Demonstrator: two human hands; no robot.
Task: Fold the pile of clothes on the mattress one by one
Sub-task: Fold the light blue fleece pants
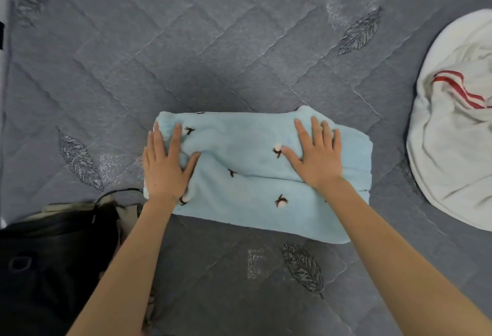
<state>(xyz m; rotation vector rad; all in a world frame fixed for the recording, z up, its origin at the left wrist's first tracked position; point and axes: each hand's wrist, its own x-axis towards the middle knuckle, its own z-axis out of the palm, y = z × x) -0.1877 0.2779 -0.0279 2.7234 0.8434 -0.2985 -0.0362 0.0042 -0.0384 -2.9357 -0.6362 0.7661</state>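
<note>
Where the blue garment (250, 184) lies: near the middle of the grey mattress (186, 56), folded into a thick rectangle with its long side running left to right, straight ahead of the person.
Fabric: pale blue fleece scattered with small brown-and-white motifs. A crease runs across it between the two hands, and stacked layers show at its right end.
Left hand (165, 168): palm down on the garment's left end, fingers straight and spread, thumb angled toward the centre. Its outer side hangs past the left edge.
Right hand (318, 154): pressed flat on the upper right part of the garment, fingers splayed and pointing away from the person, thumb stretched leftward beside one motif.
White cloth (447, 149): a crumpled heap with red stripes at the right border of the view, lying on the mattress apart from the blue garment.
Black item (48, 255): bag or clothing, cannot tell which, in the lower left corner. A thin black cord (117, 192) loops near the left wrist, and khaki fabric (130, 216) pokes out beside it.
Quilting: diamond stitching with dark embroidered leaf figures.
</note>
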